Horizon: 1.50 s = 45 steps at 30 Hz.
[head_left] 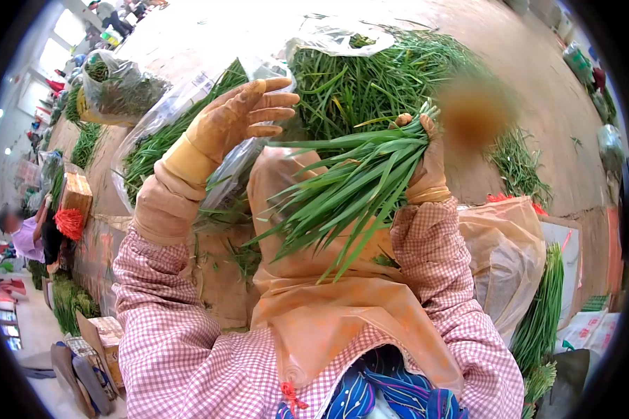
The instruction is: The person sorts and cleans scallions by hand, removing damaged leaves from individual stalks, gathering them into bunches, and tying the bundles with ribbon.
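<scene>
My right hand [426, 164], in a tan glove, is closed round a bunch of garlic chives [360, 181] near its pale stem ends. The long flat leaves fan out to the left and down over my lap. My left hand [244, 115], gloved as well, is raised with its fingers spread and nothing in it. Behind it lies an open clear plastic bag [136, 150] with more chives inside. A large heap of loose chives [370, 80] spreads on the floor just beyond both hands.
A tan plastic apron [328, 307] covers my lap. To the right lie tidy bundled chives [541, 300] and scattered leaves [521, 164]. At left are a filled bag [119, 87], red ties [68, 223] by a box, and another person [28, 237]. A brown blur hides part of the right side.
</scene>
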Available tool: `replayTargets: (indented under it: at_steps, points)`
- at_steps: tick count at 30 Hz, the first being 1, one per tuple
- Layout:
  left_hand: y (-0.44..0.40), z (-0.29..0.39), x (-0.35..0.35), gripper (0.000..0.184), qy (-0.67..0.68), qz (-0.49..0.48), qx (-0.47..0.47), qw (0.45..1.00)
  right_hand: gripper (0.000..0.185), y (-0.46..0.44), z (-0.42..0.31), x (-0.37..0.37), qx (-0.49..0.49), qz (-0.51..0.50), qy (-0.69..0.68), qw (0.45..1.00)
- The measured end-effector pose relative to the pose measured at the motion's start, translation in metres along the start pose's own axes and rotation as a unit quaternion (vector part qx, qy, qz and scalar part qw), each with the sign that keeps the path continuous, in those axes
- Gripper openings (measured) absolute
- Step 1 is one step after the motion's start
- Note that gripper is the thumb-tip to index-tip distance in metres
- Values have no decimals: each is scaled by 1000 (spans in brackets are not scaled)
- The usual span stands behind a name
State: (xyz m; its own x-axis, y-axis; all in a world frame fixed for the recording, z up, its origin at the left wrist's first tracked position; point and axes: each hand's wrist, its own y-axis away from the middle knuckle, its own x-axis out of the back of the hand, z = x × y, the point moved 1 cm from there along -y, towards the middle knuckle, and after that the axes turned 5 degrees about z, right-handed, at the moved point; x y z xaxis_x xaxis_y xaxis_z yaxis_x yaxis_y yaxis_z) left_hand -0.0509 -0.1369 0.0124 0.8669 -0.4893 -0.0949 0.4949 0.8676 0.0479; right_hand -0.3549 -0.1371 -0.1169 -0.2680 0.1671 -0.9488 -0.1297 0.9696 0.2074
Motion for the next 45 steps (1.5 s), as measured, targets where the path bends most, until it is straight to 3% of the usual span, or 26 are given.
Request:
replayTargets:
  at_steps: [5, 6, 11, 13, 14, 15, 17, 19, 23, 25, 26, 27, 29, 31, 32, 36, 40, 45]
  points:
    - [-16, -40, 3, 70, 74, -7, 46, 996, 25, -3, -11, 31, 16, 43, -1, 999]
    - [-16, -45, -2, 81, 41, -29, 23, 998, 26, -3, -11, 32, 16, 37, 14, 999]
    - [-28, -53, -45, 85, -5, 29, 77, 997, 26, 2, -5, 22, 30, 21, -5, 999]
    - [-29, -62, -63, 87, 49, 77, 199, 976, 26, -1, -6, 22, 47, 58, 15, 997]
    - [-24, -74, -70, 67, 142, 92, 229, 958, 26, -2, -7, 23, 35, 56, 7, 998]
    - [-15, -66, -85, 65, 162, 92, 232, 955, 26, -4, -9, 25, 24, 54, -2, 998]
    - [-10, -56, -95, 63, 189, 37, 265, 945, 26, -2, -12, 23, 14, 24, -31, 999]
    - [-1, -36, -105, 62, 42, 23, 234, 971, 25, -9, -13, 27, 65, 86, -6, 994]
    - [4, -30, -126, 63, 32, 23, 210, 977, 24, -12, -18, 37, 85, 89, -10, 992]
    - [-1, -33, -138, 62, 163, 11, 269, 949, 24, -13, -21, 40, 86, 85, -18, 992]
    - [7, -24, -134, 60, 67, -27, 267, 961, 25, -15, -21, 43, 80, 95, -24, 992]
    - [4, -35, -132, 60, 65, -29, 272, 960, 25, -16, -20, 46, 72, 105, -29, 991]
    - [-2, -65, -126, 58, 173, -54, 317, 931, 25, -18, -21, 52, 59, 115, -42, 991]
    - [-11, -70, -127, 52, 159, -39, 344, 924, 25, -18, -19, 55, 16, 101, -80, 992]
    - [-15, -73, -128, 46, 145, -25, 367, 919, 24, -19, -19, 58, 34, 142, -67, 987]
    - [-22, -70, -136, 27, 117, 27, 352, 928, 22, -19, -22, 67, 44, 128, -54, 989]
    - [-32, -83, -126, 25, 63, 23, 433, 899, 22, -26, -25, 77, 29, 119, -52, 991]
    - [-39, -86, -129, 21, 25, 47, 453, 890, 22, -32, -23, 90, 23, 105, -61, 992]
